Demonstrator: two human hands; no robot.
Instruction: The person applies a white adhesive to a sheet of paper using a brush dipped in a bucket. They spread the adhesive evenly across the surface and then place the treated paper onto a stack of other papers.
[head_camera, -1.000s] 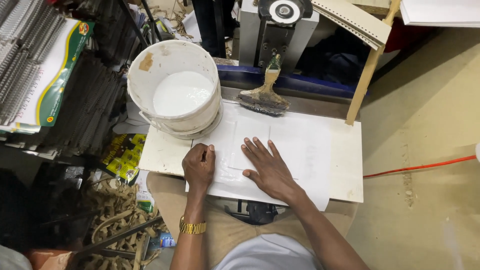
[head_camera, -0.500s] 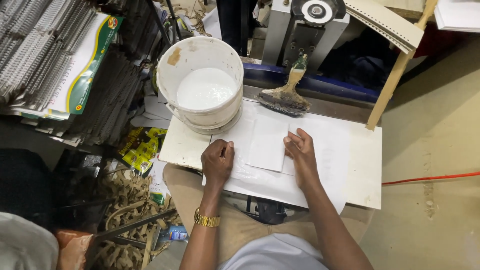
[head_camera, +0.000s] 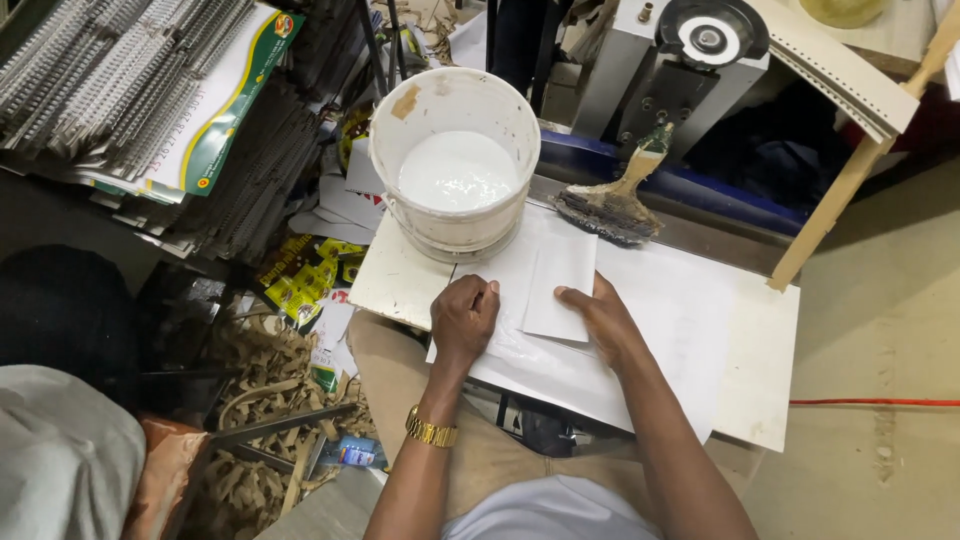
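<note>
Cluttered binding bench: I see the right hand (head_camera: 598, 315), flat a second ago, now pinching the white card (head_camera: 560, 285) and folding it leftward over the glued sheet (head_camera: 660, 330), left hand (head_camera: 463, 318) fisted, pressing the sheet.

One white bucket (head_camera: 455, 170), one glue brush (head_camera: 615, 205), one folded white sheet (head_camera: 560, 285), two hands.

Bucket (head_camera: 455, 175) left of brush (head_camera: 612, 207)
</note>
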